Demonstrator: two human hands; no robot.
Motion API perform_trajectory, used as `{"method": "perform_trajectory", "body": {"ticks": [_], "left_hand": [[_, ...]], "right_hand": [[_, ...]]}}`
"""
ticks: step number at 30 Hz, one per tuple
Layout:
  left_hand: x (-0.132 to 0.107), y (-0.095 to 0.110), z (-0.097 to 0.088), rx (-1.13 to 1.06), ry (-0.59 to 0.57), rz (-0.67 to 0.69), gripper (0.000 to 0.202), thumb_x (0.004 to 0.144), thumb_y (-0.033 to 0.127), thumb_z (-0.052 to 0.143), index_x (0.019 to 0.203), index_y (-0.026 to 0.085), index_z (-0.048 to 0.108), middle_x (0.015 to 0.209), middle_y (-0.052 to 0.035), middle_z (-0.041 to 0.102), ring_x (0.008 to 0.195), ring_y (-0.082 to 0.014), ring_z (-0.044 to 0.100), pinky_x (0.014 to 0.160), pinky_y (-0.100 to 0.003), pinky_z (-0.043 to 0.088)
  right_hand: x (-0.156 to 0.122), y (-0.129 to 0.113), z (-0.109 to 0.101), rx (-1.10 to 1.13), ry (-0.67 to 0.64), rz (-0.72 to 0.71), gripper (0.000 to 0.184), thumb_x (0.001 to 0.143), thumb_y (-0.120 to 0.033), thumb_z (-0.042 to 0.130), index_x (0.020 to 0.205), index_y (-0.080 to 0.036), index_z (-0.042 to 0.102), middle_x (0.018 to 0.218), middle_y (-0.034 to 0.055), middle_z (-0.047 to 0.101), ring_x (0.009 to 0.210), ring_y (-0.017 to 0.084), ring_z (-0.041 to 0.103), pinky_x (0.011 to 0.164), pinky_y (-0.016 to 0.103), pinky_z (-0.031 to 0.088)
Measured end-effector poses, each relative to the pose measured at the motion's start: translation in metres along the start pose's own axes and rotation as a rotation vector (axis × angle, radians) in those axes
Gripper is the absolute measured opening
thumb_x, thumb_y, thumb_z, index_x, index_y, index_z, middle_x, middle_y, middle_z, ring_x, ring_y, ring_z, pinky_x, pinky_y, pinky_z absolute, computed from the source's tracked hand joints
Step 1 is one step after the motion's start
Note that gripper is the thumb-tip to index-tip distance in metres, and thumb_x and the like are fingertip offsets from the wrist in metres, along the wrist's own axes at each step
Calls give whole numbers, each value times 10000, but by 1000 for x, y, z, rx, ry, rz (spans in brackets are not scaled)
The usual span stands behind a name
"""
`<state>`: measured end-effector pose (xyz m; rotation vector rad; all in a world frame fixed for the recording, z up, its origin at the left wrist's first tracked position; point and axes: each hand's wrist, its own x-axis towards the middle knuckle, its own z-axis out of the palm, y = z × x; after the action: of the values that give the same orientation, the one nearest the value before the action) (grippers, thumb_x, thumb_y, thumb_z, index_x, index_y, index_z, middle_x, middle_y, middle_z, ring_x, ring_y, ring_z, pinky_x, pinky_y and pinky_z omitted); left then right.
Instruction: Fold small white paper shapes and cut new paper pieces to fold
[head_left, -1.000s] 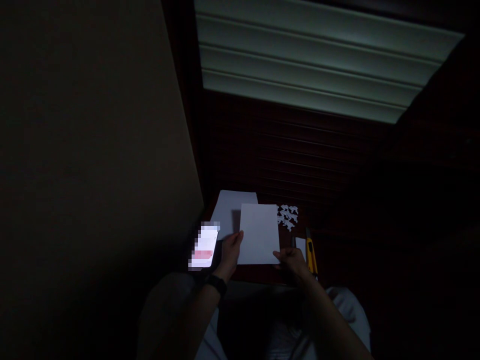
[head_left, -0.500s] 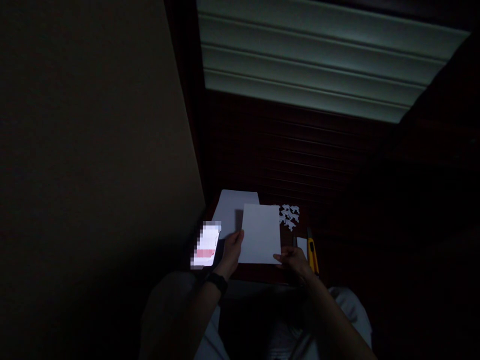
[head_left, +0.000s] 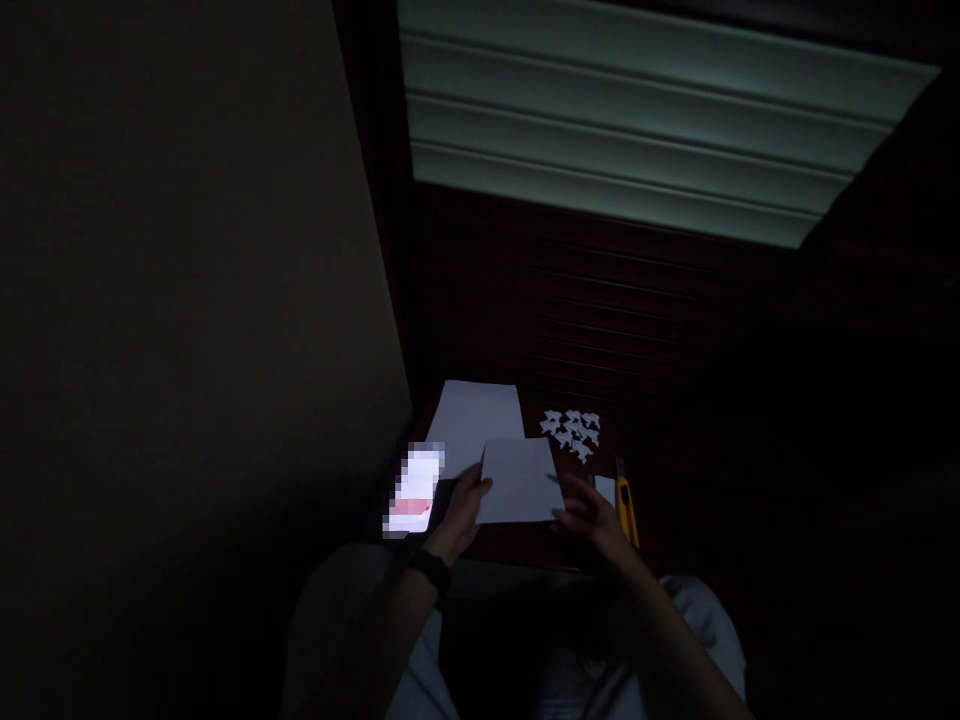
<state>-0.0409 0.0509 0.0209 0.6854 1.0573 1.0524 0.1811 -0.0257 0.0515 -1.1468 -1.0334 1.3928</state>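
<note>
A white sheet of paper (head_left: 517,485) is held up above the small dark table. My left hand (head_left: 466,505), with a black band on its wrist, pinches the sheet's left edge, thumb on top. My right hand (head_left: 592,515) is at the sheet's lower right edge, its fingers apart; whether a fingertip touches the paper is hard to see. Behind lies another white sheet (head_left: 476,410), partly covered by the held one. Several small white cut-out paper pieces (head_left: 574,430) are piled at the back right. Close to my right hand lies a yellow utility knife (head_left: 626,510).
A lit phone (head_left: 412,495), its screen blurred, is at the table's left. A small white piece of paper (head_left: 604,488) lies beside the knife. The wall (head_left: 300,250) rises close on the left, with dark slatted panelling (head_left: 585,290) behind the table. The room is very dim.
The held sheet has tipped, its far edge coming lower and nearer, so more cut-outs show. My right hand's fingers have spread from their hold at the lower right corner.
</note>
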Motion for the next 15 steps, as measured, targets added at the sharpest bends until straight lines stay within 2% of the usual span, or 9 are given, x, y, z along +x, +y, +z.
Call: {"method": "perform_trajectory", "body": {"ticks": [2,4,5,7,9,11,12,14,15], "left_hand": [[-4,8,1,4,12,-31,643,696,249,652,1290,274,406,1197,-91,566,907,-206,616,718,-328,493],[-10,17,4,33,-48,-29,540,715,239,616,1236,273,479,1219,-78,555,943,-215,602,710,-320,496],[-14,23,6,48,-99,-31,454,724,244,600,1174,249,540,1210,-80,563,960,-222,594,706,-315,497],[-22,35,12,58,-204,-38,330,737,270,588,1056,189,615,1177,-105,585,980,-233,584,711,-311,497],[-30,49,16,11,-317,-26,321,747,330,593,1019,164,623,1144,-122,605,941,-230,607,721,-320,499],[-36,63,19,46,-391,-66,424,780,492,514,956,125,633,957,-145,670,770,-215,647,656,-320,501],[-37,70,19,116,-355,-45,478,775,555,481,900,122,639,809,-124,685,651,-196,642,581,-298,490],[-38,82,20,292,-220,120,502,750,601,483,816,134,656,619,-62,651,548,-171,608,505,-259,448],[-37,88,21,371,-160,241,469,732,588,522,788,145,665,614,-47,646,580,-172,612,524,-254,448]], "right_hand": [[-7,-12,0,-86,-97,-94,756,627,-319,746,1295,-322,393,1177,57,564,912,211,602,805,403,488],[-8,-22,0,-280,-64,-221,750,605,-282,764,1278,-330,435,1256,61,500,1040,237,538,869,412,444],[-6,-27,0,-396,-15,-298,679,603,-268,766,1227,-325,503,1250,59,497,1086,247,502,904,421,414],[1,-35,-1,-582,108,-443,397,631,-266,746,1017,-307,660,1188,57,527,1116,258,468,942,433,368],[11,-45,-2,-641,200,-523,114,659,-294,724,772,-275,719,1095,62,579,1066,263,497,913,429,384],[20,-57,-3,-569,256,-490,141,661,-359,716,722,-232,712,964,70,637,954,255,558,816,394,442],[23,-64,-3,-509,279,-433,216,664,-402,704,757,-207,710,893,71,658,872,245,588,744,367,467],[28,-78,-3,-422,331,-323,358,642,-478,696,806,-160,700,760,64,673,716,220,608,610,314,472],[30,-85,-3,-410,343,-286,398,619,-504,702,781,-141,698,698,59,668,654,207,603,561,293,459]]}}
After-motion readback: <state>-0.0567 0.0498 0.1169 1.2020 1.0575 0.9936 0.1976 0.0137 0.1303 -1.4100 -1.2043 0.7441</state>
